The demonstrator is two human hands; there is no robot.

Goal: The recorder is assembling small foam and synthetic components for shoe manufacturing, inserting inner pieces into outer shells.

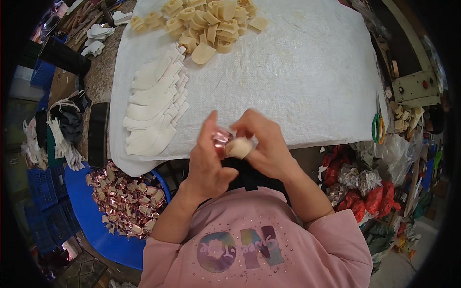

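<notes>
Close to my body, in front of the table edge, both hands meet around one small piece. It has a shiny pink metallic part [222,138] and a pale beige rounded part [239,148]; motion blurs it, so its exact kind does not show. My right hand [267,144] grips the beige part between thumb and bent fingers. On the other side, my left hand [207,156] has its fingers stretched up along the pink part, its thumb standing apart. Beyond them, overlapping white curved flat pieces [152,103] lie in rows, and beige curled pieces [211,24] are heaped at the back.
White woven sheeting [288,81] covers the table. Green-and-orange-handled scissors [378,127] lie at its right edge. A blue tub [86,211] of pink-and-beige pieces [127,201] stands at lower left, near a dark phone [98,134]. Red and clear plastic bags [374,199] crowd the right.
</notes>
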